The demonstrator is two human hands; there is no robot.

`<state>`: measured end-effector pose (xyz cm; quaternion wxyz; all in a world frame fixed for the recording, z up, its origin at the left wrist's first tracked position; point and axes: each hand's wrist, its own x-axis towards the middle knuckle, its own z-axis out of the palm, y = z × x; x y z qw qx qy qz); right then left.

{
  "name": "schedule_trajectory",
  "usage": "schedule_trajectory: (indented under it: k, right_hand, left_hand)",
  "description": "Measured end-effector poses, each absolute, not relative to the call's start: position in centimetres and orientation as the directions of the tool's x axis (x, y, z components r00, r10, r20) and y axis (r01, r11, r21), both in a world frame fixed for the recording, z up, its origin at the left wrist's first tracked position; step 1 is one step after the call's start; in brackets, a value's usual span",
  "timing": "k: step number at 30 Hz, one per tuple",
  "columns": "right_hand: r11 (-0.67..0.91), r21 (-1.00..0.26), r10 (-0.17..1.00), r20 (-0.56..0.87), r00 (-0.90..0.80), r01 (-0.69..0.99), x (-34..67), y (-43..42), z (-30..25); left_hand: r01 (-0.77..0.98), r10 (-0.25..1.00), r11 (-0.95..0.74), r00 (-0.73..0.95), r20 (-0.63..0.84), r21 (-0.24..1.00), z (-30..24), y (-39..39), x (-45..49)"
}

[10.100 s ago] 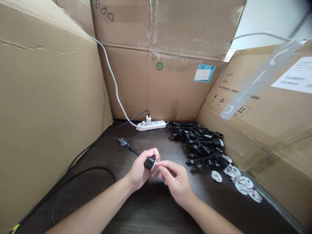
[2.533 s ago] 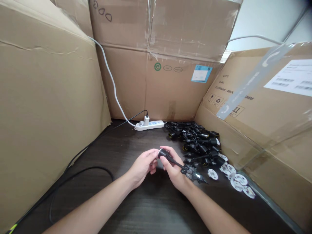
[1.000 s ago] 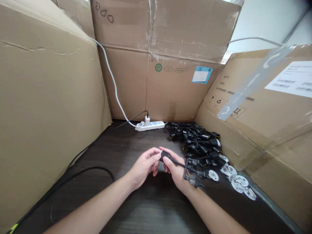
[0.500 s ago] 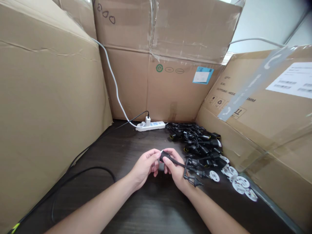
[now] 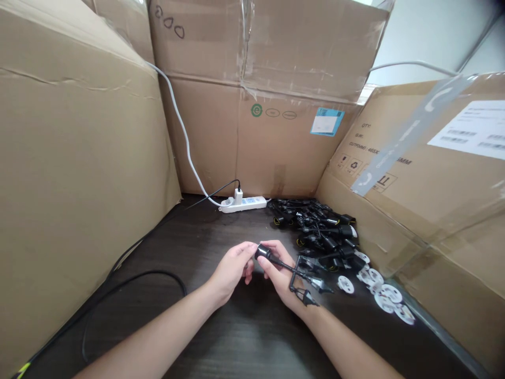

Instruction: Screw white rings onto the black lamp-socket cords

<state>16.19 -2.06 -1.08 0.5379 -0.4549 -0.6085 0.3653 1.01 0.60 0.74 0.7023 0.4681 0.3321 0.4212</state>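
Plug cord (image 5: 282, 264) further left; carton (image 5: 398, 210) "QTY"

socket (image 5: 262, 252): black, rim perhaps pale | cord (image 5: 282, 265): black | pile (image 5: 321, 231): black, yellow glints | discs (image 5: 384, 300): white | power strip (image 5: 244, 203): white | table (image 5: 244, 337): dark brown, wood-grained | boxes (image 5: 79, 158): plain tan | label (image 5: 326, 121): blue and white | logo (image 5: 256, 110): green
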Motion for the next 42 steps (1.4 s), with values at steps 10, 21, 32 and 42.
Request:
schedule_trajectory:
  k: [10, 21, 32, 42]
  right_hand:
    - [0.293, -0.956, 0.956, 0.293, -0.015, 0.009, 16.0, -2.1, 0.0]
    - [0.287, -0.958, 0.958, 0.287, -0.008, 0.015, 16.0, -2.2, 0.2]
    - [0.207, -0.976, 0.977, 0.21, -0.044, -0.061, 16.1, -2.7, 0.5]
    - [0.373, -0.906, 0.927, 0.374, -0.034, 0.201, 16.1, -3.0, 0.3]
  left_hand:
    - [-0.354, 0.886, 0.224, 0.462, -0.038, 0.908, 1.5, 0.2, 0.9]
    - [-0.316, 0.894, 0.209, 0.446, -0.049, 0.926, 1.4, 0.4, 0.8]
    - [-0.209, 0.902, 0.014, 0.424, 0.078, 0.978, 1.6, 0.1, 1.0]
    - [-0.29, 0.907, 0.101, 0.42, 0.031, 0.952, 1.7, -0.4, 1.1]
